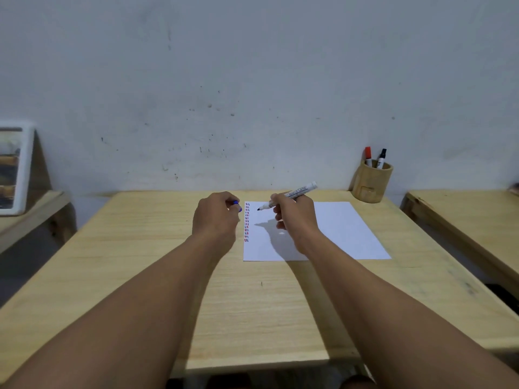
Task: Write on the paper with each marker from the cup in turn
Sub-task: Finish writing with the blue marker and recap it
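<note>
A white sheet of paper lies on the wooden table, with a column of short red, blue and black marks down its left edge. My right hand holds an uncapped white marker, its dark tip just above the paper's top left. My left hand, beside the paper's left edge, is closed on a blue cap. A wooden cup at the table's back right holds a red-capped marker and a black-capped marker.
A second wooden table stands to the right across a narrow gap. On a low bench at the left, a white framed picture leans. The grey wall rises right behind the table.
</note>
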